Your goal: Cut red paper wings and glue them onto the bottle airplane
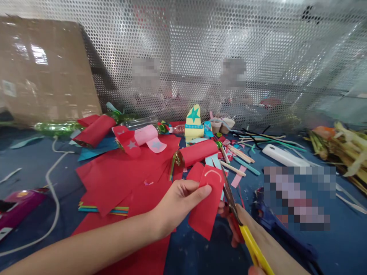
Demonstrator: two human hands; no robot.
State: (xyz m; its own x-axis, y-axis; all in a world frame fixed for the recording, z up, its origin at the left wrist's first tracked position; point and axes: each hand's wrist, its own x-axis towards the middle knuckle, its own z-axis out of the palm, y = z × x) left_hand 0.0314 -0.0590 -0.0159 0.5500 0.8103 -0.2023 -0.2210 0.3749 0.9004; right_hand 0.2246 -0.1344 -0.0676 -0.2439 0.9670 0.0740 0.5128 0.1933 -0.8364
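My left hand [174, 204] is closed, pinching a folded piece of red paper [205, 215] between thumb and fingers. A pale curved line runs near the paper's top edge. Scissors [249, 242] with a yellow and red handle are in my right hand [246, 219], whose fingers are partly hidden behind them. Their blades point up along the paper's right edge; whether they touch it I cannot tell. Just beyond lies a bottle wrapped in red paper [197, 152]. Large red paper sheets [120, 179] are spread beneath and left of my left arm.
More paper-wrapped bottles [96, 131] and a yellow paper piece with a star [194, 118] stand behind. Sticks [241, 154] and scraps lie right of centre. A blue glue gun [281, 225] is at right, a purple tool [21, 208] and white cord [54, 187] at left. Perforated metal closes the back.
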